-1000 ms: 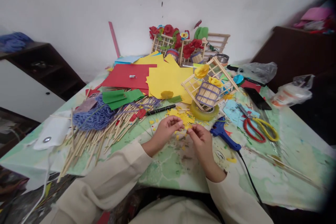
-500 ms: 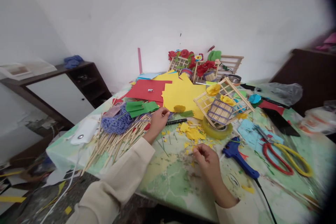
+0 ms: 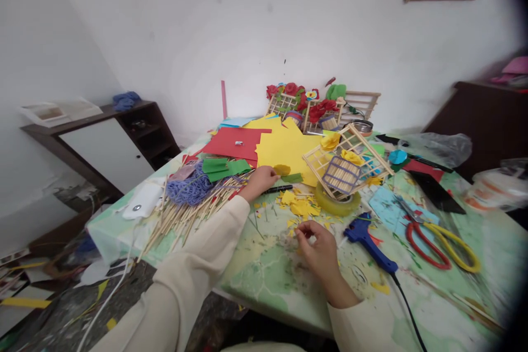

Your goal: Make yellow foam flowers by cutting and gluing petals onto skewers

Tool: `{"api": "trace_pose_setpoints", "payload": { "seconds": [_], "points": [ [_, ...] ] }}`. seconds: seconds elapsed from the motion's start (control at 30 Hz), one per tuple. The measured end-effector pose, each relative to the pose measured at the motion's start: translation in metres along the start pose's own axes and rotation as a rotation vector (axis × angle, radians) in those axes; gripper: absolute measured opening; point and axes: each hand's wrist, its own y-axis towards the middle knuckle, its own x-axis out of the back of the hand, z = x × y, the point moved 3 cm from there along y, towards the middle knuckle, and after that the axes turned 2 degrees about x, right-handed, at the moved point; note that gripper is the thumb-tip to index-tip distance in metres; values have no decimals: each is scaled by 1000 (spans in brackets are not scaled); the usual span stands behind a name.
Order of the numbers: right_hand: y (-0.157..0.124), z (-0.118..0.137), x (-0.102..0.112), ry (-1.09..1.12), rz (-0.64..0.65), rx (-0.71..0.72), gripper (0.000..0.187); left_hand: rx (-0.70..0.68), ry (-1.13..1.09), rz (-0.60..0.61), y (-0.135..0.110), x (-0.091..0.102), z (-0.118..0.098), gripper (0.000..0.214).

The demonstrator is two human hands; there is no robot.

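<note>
My left hand reaches forward across the table, its fingers closed near a small yellow paper flower at the edge of the yellow paper sheet; whether it grips anything I cannot make out. A black pen lies just beside that hand. My right hand rests nearer to me, fingers pinched on a tiny piece I cannot name, beside yellow paper scraps.
A pile of wooden sticks and purple mesh lie at left. A stick-built frame with yellow flowers sits on a tape roll. The blue glue gun and red-and-yellow scissors lie at right. Red paper lies further back.
My left hand left my right hand and reached forward to the yellow flower by the paper sheet. My right hand stayed low, still pinched. The view shifted up and left.
</note>
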Motion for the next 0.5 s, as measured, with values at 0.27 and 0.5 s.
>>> {"api": "trace_pose_setpoints", "payload": {
  "seconds": [0.27,0.5],
  "points": [
    [-1,-6,-2,-47,40,5,14,88,183,10,-8,29,27,25],
    [-4,-14,-3,-58,4,-3,14,126,248,19,-22,9,15,30]
  ]
}}
